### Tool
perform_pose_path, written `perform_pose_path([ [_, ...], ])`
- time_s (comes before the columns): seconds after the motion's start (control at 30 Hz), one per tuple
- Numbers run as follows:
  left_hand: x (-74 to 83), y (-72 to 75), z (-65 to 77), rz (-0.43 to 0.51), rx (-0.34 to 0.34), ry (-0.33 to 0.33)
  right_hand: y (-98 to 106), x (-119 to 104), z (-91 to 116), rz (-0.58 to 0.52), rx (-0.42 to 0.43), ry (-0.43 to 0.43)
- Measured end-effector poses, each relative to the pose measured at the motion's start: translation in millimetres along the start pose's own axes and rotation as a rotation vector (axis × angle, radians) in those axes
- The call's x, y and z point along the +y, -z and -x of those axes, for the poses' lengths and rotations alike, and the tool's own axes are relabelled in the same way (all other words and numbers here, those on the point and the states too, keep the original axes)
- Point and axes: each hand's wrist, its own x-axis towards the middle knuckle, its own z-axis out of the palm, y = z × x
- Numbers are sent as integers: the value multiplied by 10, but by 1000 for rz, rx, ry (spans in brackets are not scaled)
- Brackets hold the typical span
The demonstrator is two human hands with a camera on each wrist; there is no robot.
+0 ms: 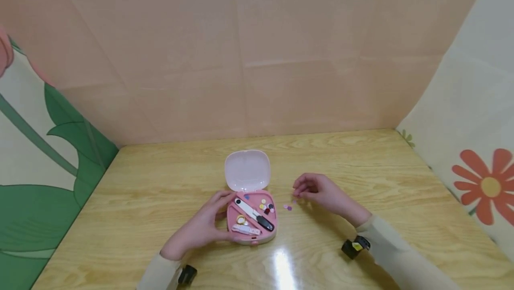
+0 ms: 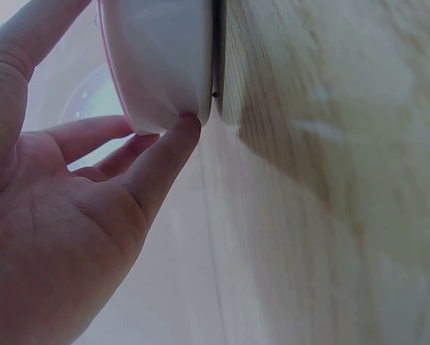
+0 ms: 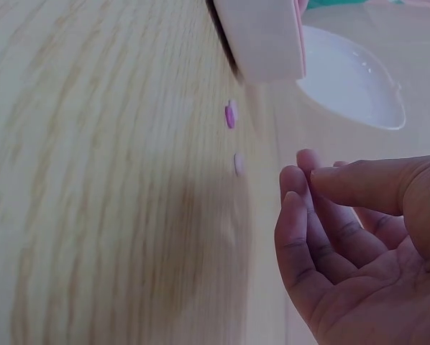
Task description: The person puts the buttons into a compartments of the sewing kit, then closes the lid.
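Note:
A pink box stands on the table with its pale lid raised at the back. My left hand holds its left side, thumb at the front and fingers farther back; in the left wrist view, fingertips press its white wall. Inside lie a white tool with a black end, a pale pink clip-like piece, a yellow ring and several small buttons. Right of the box, my right hand hovers with loosely bent fingers beside small pink and purple discs. Nothing shows between its fingertips.
The wooden table ends at a peach backdrop. Printed cloths hang at both sides, green leaves on the left and a red flower on the right. A black device sits at my right wrist.

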Motion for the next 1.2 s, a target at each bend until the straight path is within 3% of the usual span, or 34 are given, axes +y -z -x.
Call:
perform_pose_path([
  [0.4, -6, -4, 1, 4, 1, 3, 24, 98, 6, -31, -11, 23],
  [0.7, -18, -9, 1, -13, 6, -22, 5, 119, -3, -44, -39, -22],
  [1.2, -22, -2, 2, -46, 6, -34, -52, 112, -22, -30, -57, -28],
])
